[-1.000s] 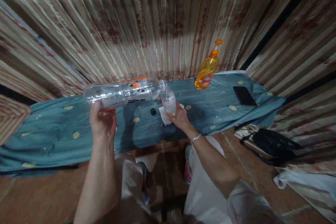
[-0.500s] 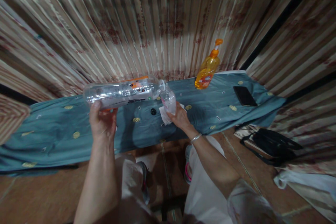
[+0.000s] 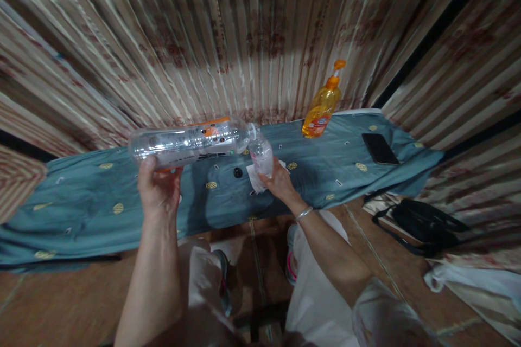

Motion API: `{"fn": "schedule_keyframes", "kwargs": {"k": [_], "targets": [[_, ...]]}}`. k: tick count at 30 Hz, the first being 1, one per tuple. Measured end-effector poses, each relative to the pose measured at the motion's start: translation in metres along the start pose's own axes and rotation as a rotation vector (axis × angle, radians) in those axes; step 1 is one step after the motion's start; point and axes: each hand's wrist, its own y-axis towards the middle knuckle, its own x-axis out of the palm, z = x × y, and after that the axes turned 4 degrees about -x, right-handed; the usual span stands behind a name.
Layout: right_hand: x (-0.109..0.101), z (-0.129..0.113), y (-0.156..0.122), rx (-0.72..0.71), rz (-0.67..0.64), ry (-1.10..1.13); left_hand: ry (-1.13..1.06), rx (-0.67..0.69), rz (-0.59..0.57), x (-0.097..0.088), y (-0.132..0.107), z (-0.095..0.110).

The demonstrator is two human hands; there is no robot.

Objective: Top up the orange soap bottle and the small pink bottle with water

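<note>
My left hand [image 3: 159, 187] is closed around the lower part of a large clear plastic bottle [image 3: 183, 143], which lies on its side in the air with its neck to the right. It carries an orange and white label. My right hand [image 3: 279, 179] grips a small clear plastic bottle [image 3: 261, 157], tilted, with its top up against the large bottle's mouth. Whether the two necks touch or one sits inside the other, I cannot tell. Under the small bottle a white paper [image 3: 256, 180] lies on the cloth, partly covered. A small black round cap [image 3: 238, 173] lies left of it.
A pump bottle of orange liquid [image 3: 319, 114] stands at the back right of the teal cloth-covered table [image 3: 154, 233]. Right of it lies a black phone [image 3: 380, 148]. A black bag [image 3: 423, 222] is below the table's right end. Striped curtains [image 3: 260, 38] hang behind.
</note>
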Motion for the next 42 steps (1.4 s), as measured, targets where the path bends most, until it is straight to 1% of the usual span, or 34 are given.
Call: {"fn": "schedule_keyframes", "kwargs": {"k": [11, 18, 25, 42], "targets": [[0.0004, -0.0013, 0.0005, -0.004, -0.01, -0.014, -0.002, 0.01, -0.005, 0.001, -0.0012, 0.0001], [0.001, -0.0008, 0.0005, -0.006, -0.004, -0.011, 0.001, 0.009, -0.011, -0.0007, 0.0005, -0.0005], [0.001, -0.0004, 0.0005, -0.007, 0.01, 0.003, -0.007, 0.014, -0.013, 0.0012, -0.0008, 0.0003], [-0.0006, -0.0035, 0.0006, 0.013, -0.01, -0.015, -0.015, 0.019, -0.022, -0.0013, 0.0003, -0.0008]]}}
